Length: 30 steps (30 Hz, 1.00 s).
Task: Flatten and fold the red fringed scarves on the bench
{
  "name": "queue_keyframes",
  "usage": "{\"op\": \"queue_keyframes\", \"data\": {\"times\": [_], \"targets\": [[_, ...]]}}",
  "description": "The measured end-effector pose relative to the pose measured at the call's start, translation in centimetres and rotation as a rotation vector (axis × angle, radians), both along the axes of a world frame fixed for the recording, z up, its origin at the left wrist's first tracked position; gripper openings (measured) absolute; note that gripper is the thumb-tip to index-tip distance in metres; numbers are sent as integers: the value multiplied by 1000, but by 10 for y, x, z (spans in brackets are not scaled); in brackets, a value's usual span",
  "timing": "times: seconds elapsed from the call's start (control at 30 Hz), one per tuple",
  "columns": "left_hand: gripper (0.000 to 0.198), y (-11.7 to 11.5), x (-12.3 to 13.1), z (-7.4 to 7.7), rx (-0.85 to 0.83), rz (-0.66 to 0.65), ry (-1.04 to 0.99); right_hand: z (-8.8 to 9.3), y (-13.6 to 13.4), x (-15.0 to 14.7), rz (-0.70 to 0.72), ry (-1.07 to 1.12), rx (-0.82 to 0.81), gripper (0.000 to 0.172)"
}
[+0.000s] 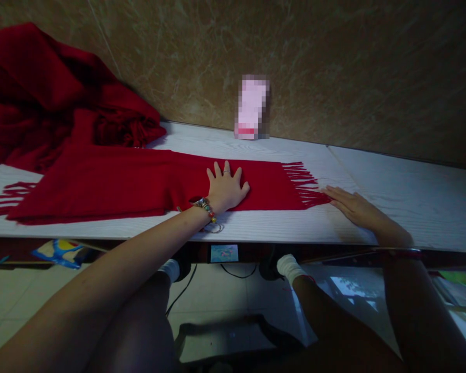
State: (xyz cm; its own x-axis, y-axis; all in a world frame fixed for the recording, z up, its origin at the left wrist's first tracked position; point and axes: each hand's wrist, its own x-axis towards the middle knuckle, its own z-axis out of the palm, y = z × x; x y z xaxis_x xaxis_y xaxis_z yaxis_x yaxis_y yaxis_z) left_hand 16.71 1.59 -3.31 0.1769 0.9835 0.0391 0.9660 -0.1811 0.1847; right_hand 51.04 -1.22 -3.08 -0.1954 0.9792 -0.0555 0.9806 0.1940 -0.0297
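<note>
A red scarf (132, 181) lies flat and folded along the white wood-grain table (404, 191), with fringes at both ends. My left hand (226, 189) rests palm down on the scarf, right of its middle, fingers spread. Bracelets and a ring are on it. At the right end, my right hand (351, 206) lies flat on the table, its fingertips touching the lower strands of the fringe. Neither hand grips anything.
A heap of red fabric (58, 98) fills the back left. A blurred pink object (251, 108) stands against the brown marbled wall (334, 77). Below the table edge are a blue-and-white packet (60, 252), a small picture card (224, 253) and my legs.
</note>
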Motion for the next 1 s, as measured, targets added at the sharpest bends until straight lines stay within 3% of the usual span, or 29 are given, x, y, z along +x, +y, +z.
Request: {"op": "queue_keyframes", "data": {"times": [0.17,0.3,0.4,0.5,0.67,0.87,1.0], "targets": [[61,0,0,0,2,-3,12,10,5,-4,-34,27,100,53],[61,0,0,0,9,0,23,16,13,-48,105,87,134,56],[61,-1,0,1,8,0,32,9,21,-87,206,101,101,60],[61,-1,0,1,15,-9,34,-3,26,-107,207,85,40,61],[61,-1,0,1,5,-15,19,-11,29,-91,55,22,-45,59],[61,0,1,1,-11,-13,3,-5,23,-59,-216,-18,-71,61],[61,0,1,2,-12,-17,-1,5,23,-67,-211,16,22,62]]}}
